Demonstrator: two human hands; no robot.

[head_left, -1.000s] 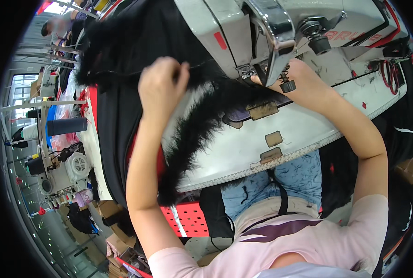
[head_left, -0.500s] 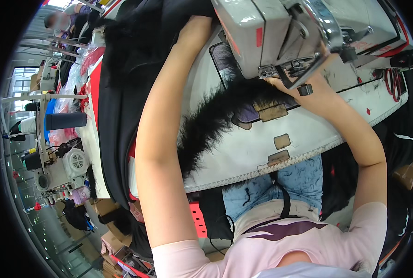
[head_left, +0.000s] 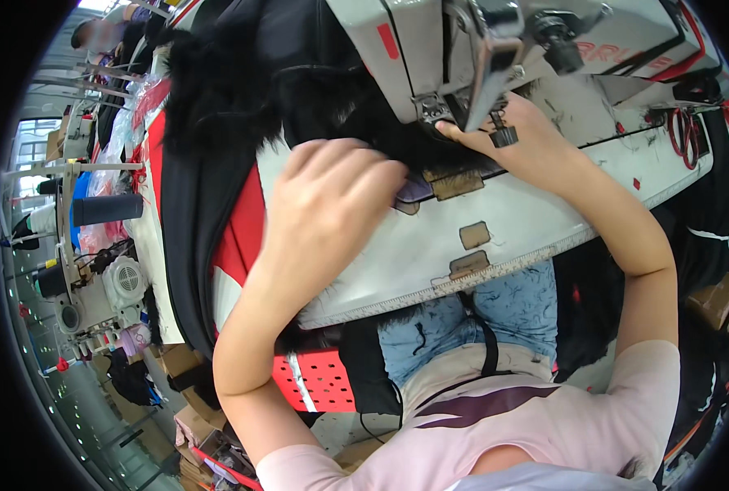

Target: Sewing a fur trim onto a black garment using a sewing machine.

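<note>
My left hand [head_left: 332, 196], slightly blurred, is over the table at the near edge of the black furry cloth [head_left: 332, 98]. Its fingers curl inward and their tips are hidden, so what they hold does not show. A white sewing machine [head_left: 397, 57] stands above the cloth. My right hand [head_left: 528, 147] is beside its presser foot [head_left: 436, 109], the thumb stretched out to the cloth's edge at the foot. Machine parts cover the other fingers of this hand.
Red-handled scissors [head_left: 682, 139] lie at the table's right end. A tape measure [head_left: 512, 263] runs along the front edge of the white table [head_left: 364, 282]. Black cloth [head_left: 201, 221] and red material [head_left: 246, 225] drape at the left. Another person [head_left: 103, 34] is at far left.
My left hand has come back from the far cloth toward the table's front. The fur strip that trailed toward me no longer lies there. My right hand stays by the presser foot; the view has shifted slightly.
</note>
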